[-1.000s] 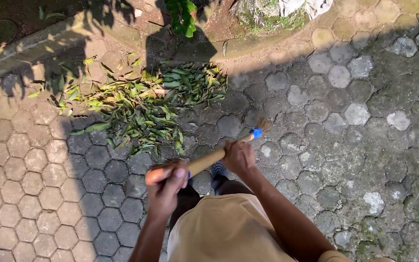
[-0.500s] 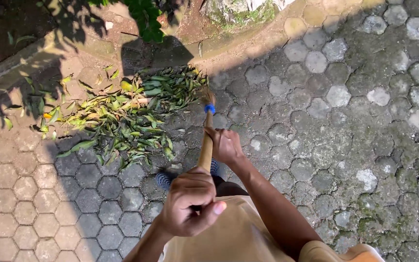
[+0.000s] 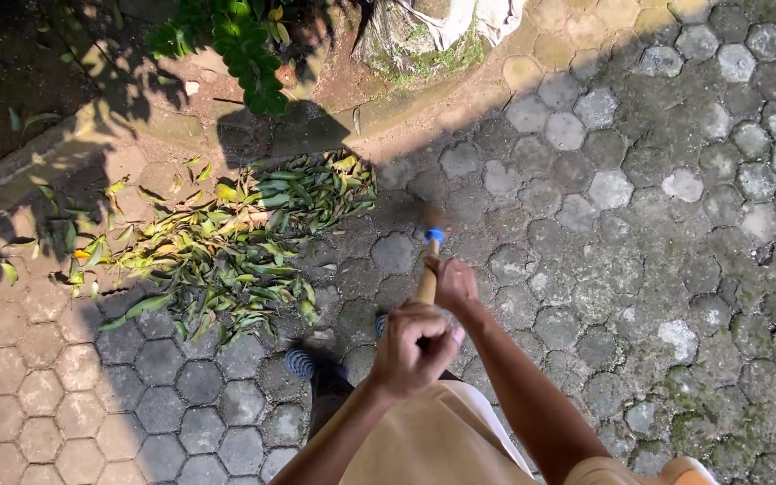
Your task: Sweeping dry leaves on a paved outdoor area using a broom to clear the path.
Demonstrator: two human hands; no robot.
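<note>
Both hands' fingers (image 3: pixel 424 346) clamp broom handle (image 3: pixel 427 280); leaf pile (image 3: pixel 226 247) lies near curb (image 3: pixel 65 139), open paving (image 3: pixel 675 224) rightward.

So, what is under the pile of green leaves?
Under the leaf pile is hexagonal paving, showing all around it. The stones directly beneath the leaves are covered.

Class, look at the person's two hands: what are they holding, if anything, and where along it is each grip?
Both hold a wooden broom handle. The left hand has its grip at the near end; the right hand further along, below the blue band.
</note>
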